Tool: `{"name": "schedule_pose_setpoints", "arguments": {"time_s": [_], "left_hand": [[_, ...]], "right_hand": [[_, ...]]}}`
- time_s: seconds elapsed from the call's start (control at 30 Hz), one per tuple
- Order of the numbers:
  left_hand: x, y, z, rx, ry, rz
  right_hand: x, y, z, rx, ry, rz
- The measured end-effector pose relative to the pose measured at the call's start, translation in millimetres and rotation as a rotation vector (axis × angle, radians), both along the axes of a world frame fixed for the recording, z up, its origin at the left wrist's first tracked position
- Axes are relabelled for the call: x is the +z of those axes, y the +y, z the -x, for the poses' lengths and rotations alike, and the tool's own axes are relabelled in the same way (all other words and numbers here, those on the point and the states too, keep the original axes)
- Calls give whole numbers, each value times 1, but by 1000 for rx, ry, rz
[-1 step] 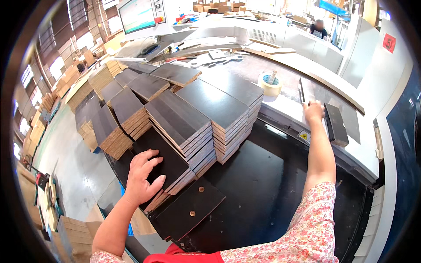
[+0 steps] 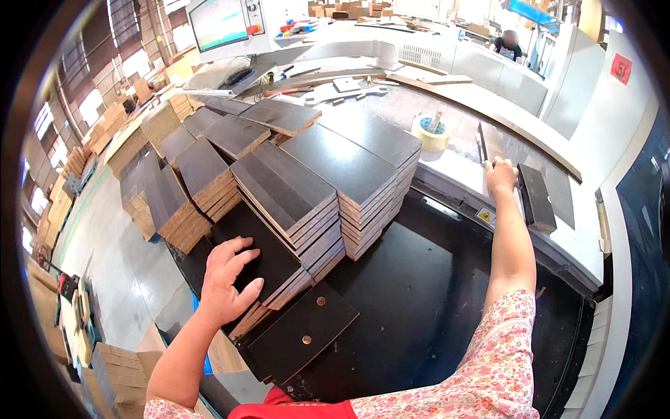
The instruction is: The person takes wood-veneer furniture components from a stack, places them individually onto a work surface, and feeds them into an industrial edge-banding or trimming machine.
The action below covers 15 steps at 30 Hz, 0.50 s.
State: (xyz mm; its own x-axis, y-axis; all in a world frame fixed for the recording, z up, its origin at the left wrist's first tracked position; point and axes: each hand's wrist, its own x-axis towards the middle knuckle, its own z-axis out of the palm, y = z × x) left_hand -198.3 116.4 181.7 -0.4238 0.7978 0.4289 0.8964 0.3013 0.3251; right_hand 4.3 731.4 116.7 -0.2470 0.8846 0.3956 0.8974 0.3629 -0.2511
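My left hand (image 2: pixel 230 276), fingers spread, rests on the black top face of a low stack of boards (image 2: pixel 262 241). Out to the right, my right hand (image 2: pixel 500 176) is closed at the near end of a narrow board (image 2: pixel 491 144) on the machine's table; a dark edge runs along its left side. Just right of that hand sits a black block (image 2: pixel 537 199). Taller stacks of dark-faced boards (image 2: pixel 342 164) with bare chipboard edges stand beyond my left hand. Near me lies a flat black panel with two brass-coloured round fittings (image 2: pixel 306 340).
A roll of clear tape (image 2: pixel 430 134) stands on the machine table. Wrenches (image 2: pixel 363 91) and other tools lie farther back, below a control screen (image 2: pixel 218 26). A long rail (image 2: pixel 516 129) borders the table. Another person (image 2: pixel 507 46) is in the far background.
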Motion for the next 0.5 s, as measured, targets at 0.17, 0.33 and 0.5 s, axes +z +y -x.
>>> {"name": "schedule_pose_setpoints", "arguments": {"time_s": [0.17, 0.33, 0.5], "left_hand": [[1, 11, 2, -45, 6, -25], [0, -1, -2, 13, -13, -2], [1, 4, 0, -7, 9, -6]], "right_hand": [[-21, 73, -43, -21, 689, -26], [12, 25, -25, 13, 1433, 438], [11, 30, -44, 73, 1501, 568]]}}
